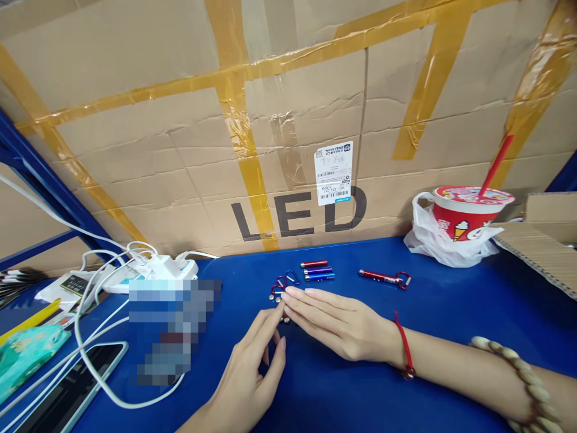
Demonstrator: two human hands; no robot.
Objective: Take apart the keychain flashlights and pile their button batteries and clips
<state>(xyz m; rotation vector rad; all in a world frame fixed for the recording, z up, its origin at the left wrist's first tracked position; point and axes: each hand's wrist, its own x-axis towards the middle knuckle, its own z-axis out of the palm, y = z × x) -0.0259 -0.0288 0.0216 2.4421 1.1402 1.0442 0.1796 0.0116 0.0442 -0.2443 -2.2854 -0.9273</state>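
Note:
My right hand [338, 322] lies flat over the blue table, fingers stretched out together, with nothing seen in it. Its fingertips meet the index fingertip of my left hand [250, 364], whose thumb stands apart from the fingers. Around the fingertips lie several small silver button cells [271, 297], some partly hidden by the hands. Just beyond are a red carabiner clip [278, 287] and a blue carabiner clip [293, 277]. Behind them rest a red penlight tube [314, 264], a purple one [318, 270] and a blue one [320, 277]. Farther right is a red penlight [378, 276] with a clip attached.
A large taped cardboard box [180, 168] walls off the back. At the back right stands a red drink cup [469, 219] in a plastic bag. On the left are a white power strip [166, 270], looping white cables, a phone [74, 391] and a blurred-out patch.

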